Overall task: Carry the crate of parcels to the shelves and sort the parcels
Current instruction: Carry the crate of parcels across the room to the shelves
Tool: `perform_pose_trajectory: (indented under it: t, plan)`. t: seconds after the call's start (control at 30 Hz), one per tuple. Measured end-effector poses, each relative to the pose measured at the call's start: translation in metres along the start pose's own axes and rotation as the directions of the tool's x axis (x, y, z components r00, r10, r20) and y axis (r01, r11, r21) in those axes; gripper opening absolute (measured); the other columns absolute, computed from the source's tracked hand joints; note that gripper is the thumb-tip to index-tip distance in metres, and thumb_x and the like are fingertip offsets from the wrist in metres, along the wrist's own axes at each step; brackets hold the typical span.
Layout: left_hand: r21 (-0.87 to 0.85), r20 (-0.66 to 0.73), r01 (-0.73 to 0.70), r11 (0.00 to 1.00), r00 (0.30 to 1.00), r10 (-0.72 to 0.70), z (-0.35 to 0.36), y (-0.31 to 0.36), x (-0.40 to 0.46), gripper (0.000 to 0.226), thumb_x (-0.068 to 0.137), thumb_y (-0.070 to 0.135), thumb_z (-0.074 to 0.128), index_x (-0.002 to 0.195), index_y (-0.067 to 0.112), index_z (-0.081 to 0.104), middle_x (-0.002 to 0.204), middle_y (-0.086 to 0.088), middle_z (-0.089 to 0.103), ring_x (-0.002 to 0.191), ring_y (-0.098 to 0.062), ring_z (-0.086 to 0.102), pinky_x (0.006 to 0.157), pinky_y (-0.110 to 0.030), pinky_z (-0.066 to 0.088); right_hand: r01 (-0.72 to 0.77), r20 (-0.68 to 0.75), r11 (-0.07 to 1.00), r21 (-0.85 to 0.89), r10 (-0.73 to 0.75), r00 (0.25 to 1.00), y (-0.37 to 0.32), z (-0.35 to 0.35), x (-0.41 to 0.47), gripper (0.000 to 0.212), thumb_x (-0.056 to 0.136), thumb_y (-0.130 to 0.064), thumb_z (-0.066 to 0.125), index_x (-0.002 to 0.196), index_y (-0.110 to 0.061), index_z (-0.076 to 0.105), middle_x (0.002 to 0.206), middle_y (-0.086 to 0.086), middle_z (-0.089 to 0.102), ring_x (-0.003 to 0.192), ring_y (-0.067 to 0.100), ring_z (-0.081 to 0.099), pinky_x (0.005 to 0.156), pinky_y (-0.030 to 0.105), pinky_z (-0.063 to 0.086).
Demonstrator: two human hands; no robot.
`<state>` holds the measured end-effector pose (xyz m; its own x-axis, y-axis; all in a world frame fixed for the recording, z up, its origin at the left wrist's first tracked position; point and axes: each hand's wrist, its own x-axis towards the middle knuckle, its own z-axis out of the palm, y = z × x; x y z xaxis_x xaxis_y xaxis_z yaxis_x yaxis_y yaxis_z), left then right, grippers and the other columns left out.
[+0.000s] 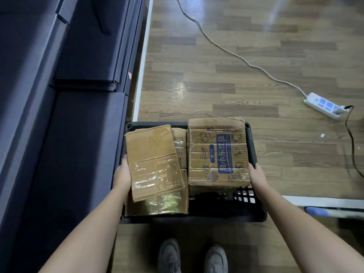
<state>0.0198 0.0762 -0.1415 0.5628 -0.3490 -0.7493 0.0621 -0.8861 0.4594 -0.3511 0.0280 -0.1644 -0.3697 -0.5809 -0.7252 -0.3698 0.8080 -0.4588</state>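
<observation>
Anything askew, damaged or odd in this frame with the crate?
Yes. The plain parcel lies tilted on other boxes, its edge overhanging the black crate on the left hand side. The printed parcel has crumpled corners. A power strip and cable trail across the floor.
</observation>
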Motion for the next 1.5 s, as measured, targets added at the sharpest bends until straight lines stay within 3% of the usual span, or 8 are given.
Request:
perform_pose_trajectory:
  t: [0.2, 0.4, 0.47, 0.63, 0.9, 1.17, 1.43, 1.5]
  plan:
    - [0.076, -0.037, -0.043, 0.996, 0.998, 0.046, 0.007, -0.054, 0.101, 0.102, 0.057, 0.079, 0.026, 0.132, 0.013, 0.048, 0.132, -0.014, 0.056, 0.122, -0.041, 0.05, 0.102, -0.06, 0.039, -0.059, -0.053, 0.997, 0.059, 0.062, 0.997, -0.004, 0.003, 0.01, 0.085, 0.086, -0.049, 0.054, 0.152, -0.013, 0.013, 0.155, 0.018, 0.024, 0.141, 0.04, 0.026, 0.114, 0.053, 0.026]
    - [-0.107, -0.012, 0.025, 0.994, 1.0, -0.026, 0.0, -0.011, 0.045, 0.069, 0.065, 0.069, 0.044, 0.107, 0.019, 0.066, 0.109, -0.01, 0.069, 0.102, -0.034, 0.064, 0.096, -0.054, 0.048, -0.069, -0.034, 0.993, 0.093, 0.073, 0.997, -0.012, -0.002, 0.016, 0.073, 0.09, -0.041, 0.05, 0.15, -0.013, 0.022, 0.155, 0.017, 0.022, 0.141, 0.038, 0.022, 0.113, 0.048, 0.024]
    - [-0.137, 0.004, 0.05, 0.989, 0.999, -0.05, 0.0, -0.005, 0.037, 0.074, 0.059, 0.069, 0.05, 0.109, 0.017, 0.067, 0.108, -0.011, 0.071, 0.099, -0.034, 0.067, 0.093, -0.053, 0.051, -0.083, -0.03, 0.992, 0.09, 0.086, 0.996, -0.015, -0.003, 0.013, 0.072, 0.088, -0.046, 0.05, 0.148, -0.012, 0.029, 0.153, 0.017, 0.026, 0.14, 0.037, 0.024, 0.111, 0.046, 0.024]
    - [-0.195, 0.007, 0.061, 0.979, 0.998, -0.061, 0.003, -0.006, 0.046, 0.082, 0.053, 0.069, 0.051, 0.114, 0.016, 0.066, 0.11, -0.012, 0.07, 0.099, -0.036, 0.067, 0.091, -0.053, 0.051, -0.165, 0.006, 0.965, 0.205, 0.168, 0.986, 0.002, -0.005, 0.056, 0.095, 0.038, -0.062, 0.049, 0.118, -0.011, 0.064, 0.127, 0.015, 0.055, 0.114, 0.036, 0.054, 0.102, 0.051, 0.043]
    - [-0.237, -0.007, 0.041, 0.971, 0.999, -0.044, -0.002, 0.051, -0.027, 0.071, 0.063, 0.062, 0.053, 0.111, 0.011, 0.065, 0.105, -0.012, 0.068, 0.094, -0.034, 0.065, 0.086, -0.044, 0.052, -0.209, -0.032, 0.928, 0.308, 0.23, 0.973, 0.014, -0.04, 0.104, 0.081, 0.035, -0.049, 0.057, 0.105, -0.01, 0.066, 0.121, 0.014, 0.06, 0.099, 0.038, 0.062, 0.092, 0.057, 0.05]
    - [-0.199, -0.086, -0.057, 0.978, 0.995, 0.041, -0.038, 0.144, -0.119, 0.06, 0.09, 0.042, 0.053, 0.126, -0.005, 0.054, 0.125, -0.023, 0.057, 0.114, -0.039, 0.055, 0.094, -0.04, 0.043, -0.097, -0.146, 0.927, 0.363, 0.16, 0.976, -0.097, -0.132, -0.027, 0.086, 0.049, -0.056, 0.049, 0.118, -0.005, 0.061, 0.124, 0.019, 0.057, 0.112, 0.041, 0.054, 0.101, 0.052, 0.042]
    - [-0.222, -0.006, -0.156, 0.962, 0.987, 0.159, -0.128, 0.278, -0.263, 0.099, 0.065, 0.061, 0.056, 0.145, 0.008, 0.035, 0.15, -0.019, 0.035, 0.136, -0.039, 0.036, 0.113, -0.047, 0.029, 0.095, -0.209, 0.901, 0.423, -0.004, 0.978, -0.234, -0.248, -0.174, 0.071, 0.055, -0.049, 0.048, 0.107, -0.004, 0.065, 0.113, 0.019, 0.064, 0.104, 0.04, 0.058, 0.094, 0.051, 0.048]
    - [-0.213, 0.007, -0.219, 0.952, 0.974, 0.226, -0.152, 0.308, -0.299, 0.093, 0.068, 0.061, 0.054, 0.145, 0.013, 0.037, 0.152, -0.017, 0.033, 0.137, -0.038, 0.034, 0.113, -0.047, 0.029, 0.148, -0.23, 0.881, 0.449, -0.047, 0.972, -0.268, -0.278, -0.216, 0.064, 0.06, -0.043, 0.05, 0.105, -0.001, 0.064, 0.112, 0.021, 0.063, 0.101, 0.04, 0.059, 0.092, 0.049, 0.05]
